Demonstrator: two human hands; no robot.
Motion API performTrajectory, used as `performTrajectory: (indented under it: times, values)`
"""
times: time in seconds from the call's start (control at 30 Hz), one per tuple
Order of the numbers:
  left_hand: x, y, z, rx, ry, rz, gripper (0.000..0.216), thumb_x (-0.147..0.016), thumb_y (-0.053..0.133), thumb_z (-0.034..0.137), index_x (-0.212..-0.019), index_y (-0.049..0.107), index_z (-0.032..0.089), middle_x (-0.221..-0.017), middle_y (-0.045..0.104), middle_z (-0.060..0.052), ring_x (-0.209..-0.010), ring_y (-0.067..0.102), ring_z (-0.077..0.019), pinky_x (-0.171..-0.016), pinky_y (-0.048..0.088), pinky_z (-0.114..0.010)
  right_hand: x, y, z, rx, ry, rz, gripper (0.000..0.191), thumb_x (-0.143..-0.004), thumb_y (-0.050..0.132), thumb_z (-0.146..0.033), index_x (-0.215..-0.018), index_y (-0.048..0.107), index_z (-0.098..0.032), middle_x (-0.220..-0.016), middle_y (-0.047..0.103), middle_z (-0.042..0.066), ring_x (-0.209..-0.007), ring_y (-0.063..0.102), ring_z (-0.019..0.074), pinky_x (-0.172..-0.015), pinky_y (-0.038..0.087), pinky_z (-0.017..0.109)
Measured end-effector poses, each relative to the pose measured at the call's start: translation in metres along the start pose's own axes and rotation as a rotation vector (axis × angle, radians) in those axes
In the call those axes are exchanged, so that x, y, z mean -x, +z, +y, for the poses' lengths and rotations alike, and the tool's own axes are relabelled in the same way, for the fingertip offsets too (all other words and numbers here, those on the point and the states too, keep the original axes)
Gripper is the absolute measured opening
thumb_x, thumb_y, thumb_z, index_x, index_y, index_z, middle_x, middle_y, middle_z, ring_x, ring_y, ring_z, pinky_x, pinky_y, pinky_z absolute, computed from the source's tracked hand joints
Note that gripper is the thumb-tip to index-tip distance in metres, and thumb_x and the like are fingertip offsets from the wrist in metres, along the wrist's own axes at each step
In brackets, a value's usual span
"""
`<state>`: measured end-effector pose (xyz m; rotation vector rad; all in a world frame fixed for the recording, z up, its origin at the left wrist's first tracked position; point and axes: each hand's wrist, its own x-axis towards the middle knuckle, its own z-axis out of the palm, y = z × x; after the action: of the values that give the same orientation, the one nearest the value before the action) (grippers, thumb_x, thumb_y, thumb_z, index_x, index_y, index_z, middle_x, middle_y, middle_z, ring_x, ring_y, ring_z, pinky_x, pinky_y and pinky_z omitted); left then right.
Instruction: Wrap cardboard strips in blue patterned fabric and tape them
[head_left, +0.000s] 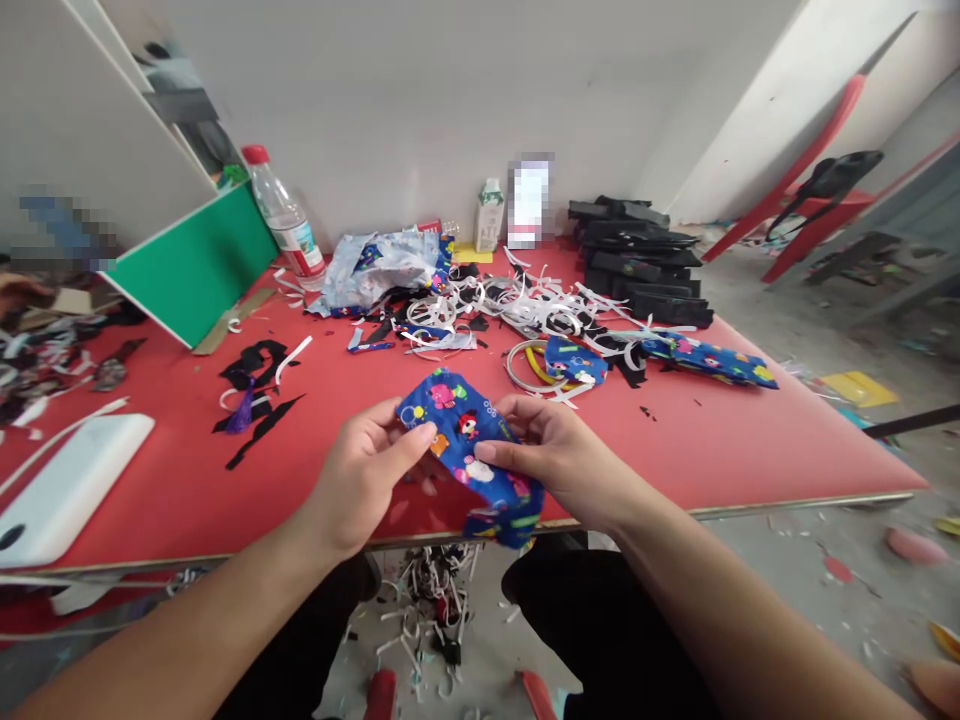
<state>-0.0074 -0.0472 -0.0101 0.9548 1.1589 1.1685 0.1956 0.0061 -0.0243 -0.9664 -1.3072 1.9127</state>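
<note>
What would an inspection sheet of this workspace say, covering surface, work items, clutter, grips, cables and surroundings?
Surface: red tabletop, littered with offcuts.
Job's things: blue patterned cloth, held at the front edge; similar patterned piece lying at right.
Clutter: white strips, black scraps, black stack.
Grips: left grip and right grip, bare hands, both pinching the cloth.
Cables: white strand beside white device; possibly a cable.
Surroundings: pale wall, red chair, littered floor.
</note>
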Motion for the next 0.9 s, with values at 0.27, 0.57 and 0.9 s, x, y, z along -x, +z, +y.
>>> performTrajectory:
  times: [0.27,0.57,0.9]
  values:
    - [-0.009,-0.018,0.003,-0.108,0.041,0.18,0.028,-0.08,0.088,0.042,-0.09,0.078,0.018,-0.086,0.081,-0.004,-0.073,0.073,-0.0177,-0.071,0.062,-0.03,0.006,-0.032,-0.006,0.361,0.193,-0.249,0.029,-0.073,0.094,-0.038,-0.094,0.08,-0.023,-0.09,0.083,0.003,-0.072,0.076,0.0174,-0.063,0.064,0.025]
    - [-0.009,-0.054,0.008,-0.422,0.013,0.14,0.039,-0.088,0.076,0.058,-0.078,0.075,0.02,-0.079,0.077,-0.006,-0.07,0.067,-0.02,-0.062,0.053,-0.029,-0.004,-0.077,-0.01,0.292,-0.042,0.107,0.042,-0.076,0.088,-0.058,-0.068,0.073,-0.019,-0.066,0.07,0.0,-0.058,0.06,0.0108,-0.058,0.053,0.024]
    - [-0.016,-0.04,0.003,-1.056,0.001,0.098,0.051,-0.089,0.062,0.057,-0.054,0.049,0.023,-0.052,0.041,0.004,-0.052,0.035,-0.0136,-0.05,0.024,-0.029,0.006,-0.071,-0.01,0.221,0.058,0.229,0.044,-0.063,0.096,-0.057,-0.063,0.074,-0.02,-0.057,0.067,0.001,-0.047,0.057,0.0113,-0.043,0.049,0.023]
